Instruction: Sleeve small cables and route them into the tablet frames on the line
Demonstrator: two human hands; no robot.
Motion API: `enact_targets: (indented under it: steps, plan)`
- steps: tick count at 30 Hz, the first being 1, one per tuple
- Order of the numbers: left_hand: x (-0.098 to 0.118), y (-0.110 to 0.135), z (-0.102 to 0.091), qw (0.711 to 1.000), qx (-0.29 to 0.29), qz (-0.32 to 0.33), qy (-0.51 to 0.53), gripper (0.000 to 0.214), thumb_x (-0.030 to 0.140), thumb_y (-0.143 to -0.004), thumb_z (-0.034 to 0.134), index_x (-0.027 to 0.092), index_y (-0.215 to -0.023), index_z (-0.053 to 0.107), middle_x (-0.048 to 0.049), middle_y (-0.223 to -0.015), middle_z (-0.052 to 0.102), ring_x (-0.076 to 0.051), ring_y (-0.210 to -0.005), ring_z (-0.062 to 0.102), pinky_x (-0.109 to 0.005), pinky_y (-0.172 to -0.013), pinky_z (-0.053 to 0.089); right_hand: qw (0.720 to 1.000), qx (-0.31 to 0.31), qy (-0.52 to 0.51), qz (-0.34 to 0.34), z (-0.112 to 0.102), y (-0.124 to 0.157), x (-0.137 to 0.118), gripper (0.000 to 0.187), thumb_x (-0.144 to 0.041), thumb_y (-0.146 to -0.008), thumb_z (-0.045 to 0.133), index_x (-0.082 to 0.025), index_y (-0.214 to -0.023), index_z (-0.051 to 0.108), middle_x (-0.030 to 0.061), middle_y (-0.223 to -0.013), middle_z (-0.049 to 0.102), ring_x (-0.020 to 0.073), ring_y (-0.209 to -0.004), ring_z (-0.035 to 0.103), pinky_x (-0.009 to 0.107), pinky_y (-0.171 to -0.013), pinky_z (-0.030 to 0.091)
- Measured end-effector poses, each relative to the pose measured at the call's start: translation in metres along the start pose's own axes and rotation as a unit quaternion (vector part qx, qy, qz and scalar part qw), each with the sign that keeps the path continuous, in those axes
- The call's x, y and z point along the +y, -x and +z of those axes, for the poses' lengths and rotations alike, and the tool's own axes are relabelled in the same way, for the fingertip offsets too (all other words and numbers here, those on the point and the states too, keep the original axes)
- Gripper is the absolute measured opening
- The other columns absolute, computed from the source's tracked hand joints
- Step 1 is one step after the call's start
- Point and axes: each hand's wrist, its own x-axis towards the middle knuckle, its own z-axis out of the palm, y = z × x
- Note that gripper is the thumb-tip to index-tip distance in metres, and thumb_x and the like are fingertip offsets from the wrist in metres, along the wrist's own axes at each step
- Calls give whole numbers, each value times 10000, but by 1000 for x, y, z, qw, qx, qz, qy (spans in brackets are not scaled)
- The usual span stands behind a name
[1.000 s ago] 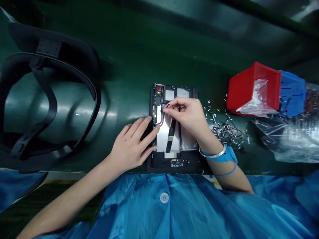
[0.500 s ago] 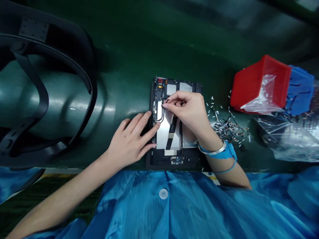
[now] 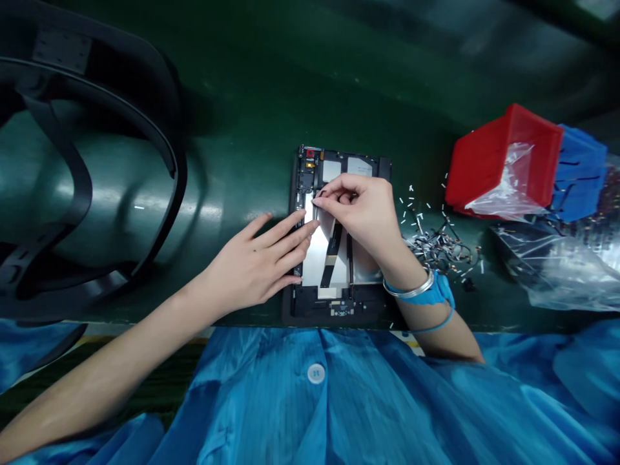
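An opened tablet (image 3: 358, 312) lies on the green bench, its black frame, silver battery plates and small circuit parts exposed. A flat black ribbon cable (image 3: 332, 255) runs slantwise over the silver area. My left hand (image 3: 261, 258) is open, its spread fingers lying across the tablet's left edge. My right hand (image 3: 361, 206) reaches over the upper middle of the tablet. Its thumb and index finger pinch a thin dark cable near the left-hand strip; most of that cable is hidden by my fingers.
Right of the tablet lies a heap of small cables (image 3: 440, 248) with white bits scattered round it. Beyond stand a red bin (image 3: 484, 165) and a blue bin (image 3: 584, 171), with clear plastic bags (image 3: 566, 271) before them. A large black strapped headset-like object (image 3: 179, 168) occupies the left.
My left hand has shifted its fingers up and further over the tablet's left edge, covering the cable loop that showed before. My right hand keeps its pinch at nearly the same spot.
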Motion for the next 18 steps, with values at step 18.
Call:
enact_targets:
  steps: [18]
  plan:
    - [-24,-33,0,993,50,-59,90,453,393,-970,421,114,-1308,534,-124,-1366,562,-321,-1291,472,-487,-1038,384,979,125,143,-70,-36,60,2,140,-256,-858,575,-208,-841,705,-9,-652,624,126,-606,537,276,-610,418]
